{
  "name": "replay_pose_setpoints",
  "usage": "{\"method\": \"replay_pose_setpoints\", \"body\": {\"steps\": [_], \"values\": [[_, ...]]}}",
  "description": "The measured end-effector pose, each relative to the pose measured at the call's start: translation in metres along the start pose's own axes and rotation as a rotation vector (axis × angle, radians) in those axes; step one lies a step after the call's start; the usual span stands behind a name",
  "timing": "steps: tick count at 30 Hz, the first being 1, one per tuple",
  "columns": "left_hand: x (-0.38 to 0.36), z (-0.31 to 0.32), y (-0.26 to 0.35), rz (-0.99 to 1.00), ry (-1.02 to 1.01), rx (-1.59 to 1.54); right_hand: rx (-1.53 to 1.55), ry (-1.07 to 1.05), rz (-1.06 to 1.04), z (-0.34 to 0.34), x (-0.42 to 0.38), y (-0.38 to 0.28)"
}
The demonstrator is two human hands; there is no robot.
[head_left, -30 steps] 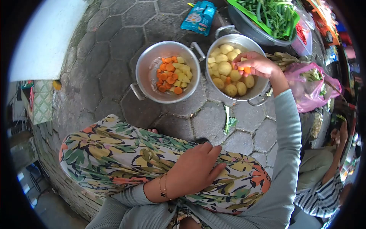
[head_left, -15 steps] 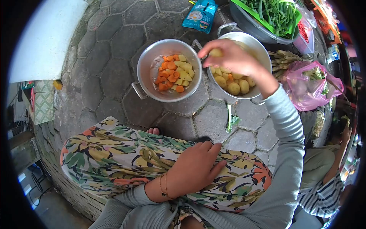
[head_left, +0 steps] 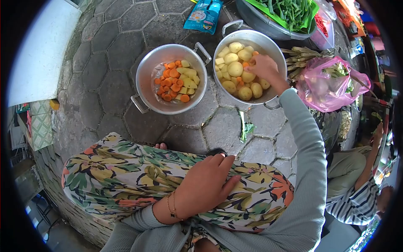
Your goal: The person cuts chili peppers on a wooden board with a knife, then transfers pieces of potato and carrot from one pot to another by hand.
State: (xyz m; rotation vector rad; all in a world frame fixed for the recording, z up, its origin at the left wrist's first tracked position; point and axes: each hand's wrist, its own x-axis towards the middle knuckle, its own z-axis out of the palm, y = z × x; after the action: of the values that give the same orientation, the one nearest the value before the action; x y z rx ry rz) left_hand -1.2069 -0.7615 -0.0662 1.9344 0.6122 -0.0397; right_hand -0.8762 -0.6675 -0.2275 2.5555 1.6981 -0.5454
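My right hand (head_left: pixel 265 70) reaches into the right metal pot (head_left: pixel 282 54), fingers curled together among whole and cut potatoes (head_left: pixel 235 69). At its fingertips shows an orange carrot piece (head_left: pixel 245 64); whether the fingers grip it I cannot make out. More carrot bits lie between the potatoes, partly in water. To the left stands a second metal pot (head_left: pixel 142 80) with sliced carrots (head_left: pixel 169 84) and potato chunks (head_left: pixel 189 82). My left hand (head_left: pixel 205 182) rests on my patterned lap, palm down, holding nothing, thumb apart from the fingers.
A blue packet (head_left: pixel 204 17) lies behind the pots. At the back right, a grey basin (head_left: pixel 275 23) carries a green tray of chopped greens (head_left: pixel 289 12). A pink plastic bag (head_left: pixel 331 86) sits on the right, and a leaf scrap (head_left: pixel 247 128) lies on the paving. Another person (head_left: pixel 352 201) sits at far right.
My right hand has moved from above the right pot's left rim down among the potatoes on its right side. My left hand stays on my lap. The view has shifted slightly.
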Motion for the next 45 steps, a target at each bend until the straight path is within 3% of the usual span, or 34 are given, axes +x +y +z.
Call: {"method": "replay_pose_setpoints", "body": {"steps": [8,10,12,14,15,18,20,21,23,37,42,45], "values": [[0.000,0.001,0.000,-0.017,0.010,-0.006,-0.016,-0.101,0.051,-0.007,0.008,0.001],[0.000,0.002,0.001,-0.019,0.017,-0.014,0.103,0.021,-0.106,-0.017,0.009,0.009],[0.002,0.001,0.003,-0.008,0.007,-0.006,0.304,-0.159,-0.236,-0.060,-0.006,-0.028],[0.002,0.003,0.003,-0.011,-0.017,-0.001,0.744,-0.365,-0.228,-0.089,-0.031,-0.072],[0.003,0.004,0.004,-0.013,-0.032,0.009,0.706,-0.258,-0.386,-0.090,-0.037,-0.083],[0.001,0.005,0.003,-0.002,-0.034,0.027,0.509,-0.134,-0.423,-0.085,-0.031,-0.083],[0.000,0.002,0.004,-0.007,-0.027,0.015,0.126,-0.126,-0.375,-0.075,-0.023,-0.063],[0.000,0.001,0.005,-0.016,-0.017,-0.008,-0.002,-0.244,-0.310,-0.056,-0.012,-0.047],[-0.001,-0.001,0.006,-0.016,-0.008,-0.013,-0.123,-0.180,-0.160,-0.036,-0.025,-0.041],[-0.003,0.004,0.001,0.008,0.009,0.011,-0.262,-0.081,-0.253,0.010,-0.022,-0.033],[-0.003,0.003,0.002,-0.004,0.011,0.013,-0.265,-0.144,-0.232,-0.019,-0.023,-0.041],[-0.001,0.003,0.001,-0.008,0.015,0.018,0.140,-0.216,-0.312,-0.072,-0.031,-0.075]]}}
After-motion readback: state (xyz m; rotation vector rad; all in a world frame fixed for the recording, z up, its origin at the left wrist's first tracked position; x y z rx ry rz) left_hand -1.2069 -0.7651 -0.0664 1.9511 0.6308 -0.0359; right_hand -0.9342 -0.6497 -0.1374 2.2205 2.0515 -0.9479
